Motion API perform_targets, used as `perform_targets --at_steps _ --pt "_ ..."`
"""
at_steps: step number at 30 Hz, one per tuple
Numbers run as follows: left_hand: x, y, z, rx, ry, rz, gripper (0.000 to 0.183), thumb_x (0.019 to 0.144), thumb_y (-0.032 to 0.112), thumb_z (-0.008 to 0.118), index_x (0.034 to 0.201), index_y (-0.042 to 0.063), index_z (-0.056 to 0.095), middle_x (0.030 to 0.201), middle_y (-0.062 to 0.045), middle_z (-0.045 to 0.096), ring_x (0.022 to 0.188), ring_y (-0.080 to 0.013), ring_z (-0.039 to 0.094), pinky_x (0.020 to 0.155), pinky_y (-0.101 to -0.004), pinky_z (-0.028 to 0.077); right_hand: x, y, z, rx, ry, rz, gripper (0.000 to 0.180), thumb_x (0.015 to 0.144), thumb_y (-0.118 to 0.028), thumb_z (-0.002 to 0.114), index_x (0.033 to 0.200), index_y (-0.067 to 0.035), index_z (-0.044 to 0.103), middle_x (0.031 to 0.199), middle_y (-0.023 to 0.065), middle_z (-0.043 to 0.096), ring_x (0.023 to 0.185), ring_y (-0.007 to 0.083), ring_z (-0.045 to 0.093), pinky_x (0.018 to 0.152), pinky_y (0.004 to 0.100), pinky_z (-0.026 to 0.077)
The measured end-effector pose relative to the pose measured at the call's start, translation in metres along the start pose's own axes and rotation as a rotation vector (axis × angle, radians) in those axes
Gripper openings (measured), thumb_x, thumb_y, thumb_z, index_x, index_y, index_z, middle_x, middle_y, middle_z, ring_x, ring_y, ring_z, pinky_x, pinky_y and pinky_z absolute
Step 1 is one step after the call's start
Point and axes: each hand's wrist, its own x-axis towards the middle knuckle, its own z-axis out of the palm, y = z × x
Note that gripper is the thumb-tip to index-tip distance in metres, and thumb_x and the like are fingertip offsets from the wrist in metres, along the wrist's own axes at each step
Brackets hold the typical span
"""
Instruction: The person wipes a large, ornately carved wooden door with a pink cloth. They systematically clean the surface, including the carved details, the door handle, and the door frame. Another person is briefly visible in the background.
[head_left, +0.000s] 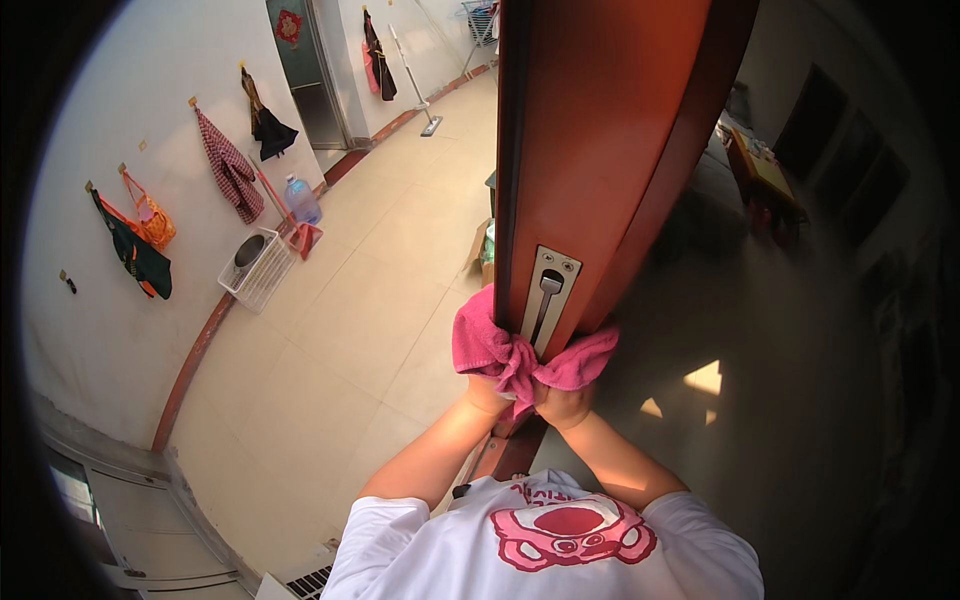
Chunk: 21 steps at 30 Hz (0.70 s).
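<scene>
A pink terry cloth (491, 337) is wrapped around the edge of a reddish-brown door (592, 142). My left hand (487, 394) presses the cloth from the left side, its fingers mostly hidden under the fabric. On the right side my right hand (562, 405) holds the cloth's other part, close beside the left hand. Just above the cloth, a metal flush bolt (551, 292) with screws is set into the door's narrow edge; its lower end is covered by the cloth.
On the left, bags and a checked cloth (229, 161) hang from wall hooks. Below stand a white plastic basket (259, 270), a red dustpan (306, 240) and a water bottle (302, 201). A flat mop (431, 126) leans farther back. A dim room lies right of the door.
</scene>
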Motion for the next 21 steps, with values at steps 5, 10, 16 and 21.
perform_targets --at_steps 5,10,16,21 --pt "-0.034 -0.009 -0.003 0.160 -0.023 -0.071 0.020 0.085 0.017 0.067 0.100 0.005 0.059 0.092 -0.008 0.062 0.086 -0.0220 0.060 0.074 -0.0345 0.049 -0.081 0.005 0.028 -0.054 -0.052 0.046 0.034 0.085 -0.030 0.068 0.109 -0.006 0.066 0.124 0.0264 0.055 0.112 0.0501 0.052 0.097 0.0591 0.040" --pt "-0.064 -0.004 -0.006 0.020 -0.044 -0.301 0.028 0.080 0.013 0.071 0.106 0.005 0.062 0.102 -0.008 0.065 0.097 -0.0239 0.061 0.086 -0.0367 0.047 -0.103 -0.004 0.012 -0.075 -0.222 0.078 0.031 0.086 -0.019 0.065 0.113 -0.002 0.063 0.119 0.0233 0.059 0.110 0.0458 0.056 0.096 0.0555 0.042" --pt "0.024 0.064 -0.011 0.120 -0.078 0.102 0.022 0.077 0.012 0.073 0.096 0.005 0.067 0.099 -0.010 0.064 0.094 -0.0284 0.060 0.085 -0.0400 0.046 0.013 0.004 -0.020 0.006 0.060 0.064 0.035 0.087 -0.016 0.065 0.119 -0.001 0.062 0.121 0.0232 0.059 0.110 0.0452 0.057 0.101 0.0535 0.041" --pt "0.169 0.172 -0.018 0.017 0.044 0.496 0.027 0.078 0.007 0.074 0.103 0.002 0.066 0.102 -0.009 0.065 0.092 -0.0243 0.062 0.084 -0.0365 0.049 0.194 0.004 -0.078 -0.064 0.280 -0.161 0.042 0.088 -0.023 0.067 0.122 0.000 0.060 0.122 0.0238 0.057 0.108 0.0440 0.056 0.095 0.0509 0.046"
